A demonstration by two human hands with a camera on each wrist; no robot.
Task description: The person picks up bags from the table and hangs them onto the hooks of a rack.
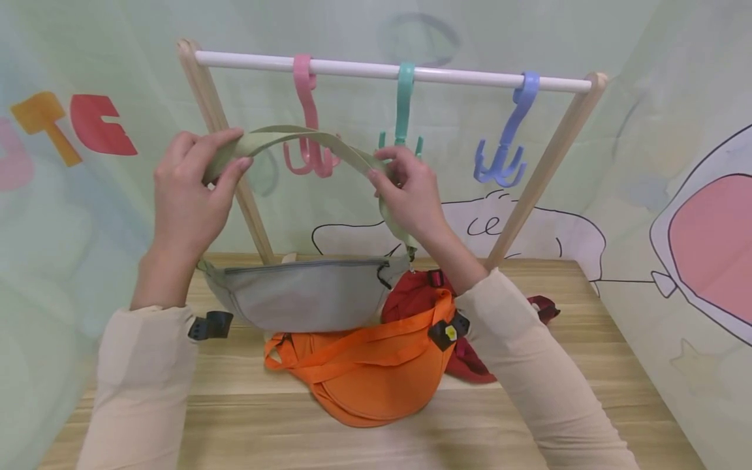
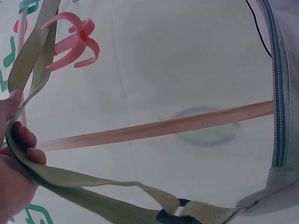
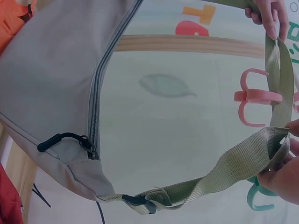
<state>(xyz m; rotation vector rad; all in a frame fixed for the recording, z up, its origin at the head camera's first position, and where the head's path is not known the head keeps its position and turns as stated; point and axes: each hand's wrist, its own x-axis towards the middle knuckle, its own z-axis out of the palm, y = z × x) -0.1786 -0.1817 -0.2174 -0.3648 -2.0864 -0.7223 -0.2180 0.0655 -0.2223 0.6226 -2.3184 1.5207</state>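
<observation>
A grey waist bag (image 1: pixel 311 294) hangs from its green webbing strap (image 1: pixel 282 134), its zipper along the top edge. The left hand (image 1: pixel 194 176) pinches the strap on the left side; the right hand (image 1: pixel 411 189) grips it on the right. Between them the strap arches up in front of a pink hook (image 1: pixel 308 156) that hangs from a white rail (image 1: pixel 358 68). In the right wrist view, the strap doubles between the two hands, with the pink hook (image 3: pixel 257 95) overlapping it. The zipper pull (image 3: pixel 63 138) dangles near the bag's corner.
A green hook (image 1: pixel 405 104) and a blue hook (image 1: pixel 502 153) also hang on the rail, held by wooden posts (image 1: pixel 529 189). An orange waist bag (image 1: pixel 376 385) and a red bag (image 1: pixel 411 294) lie on the wood-grain table (image 1: pixel 235 424). Printed curtains surround the stand.
</observation>
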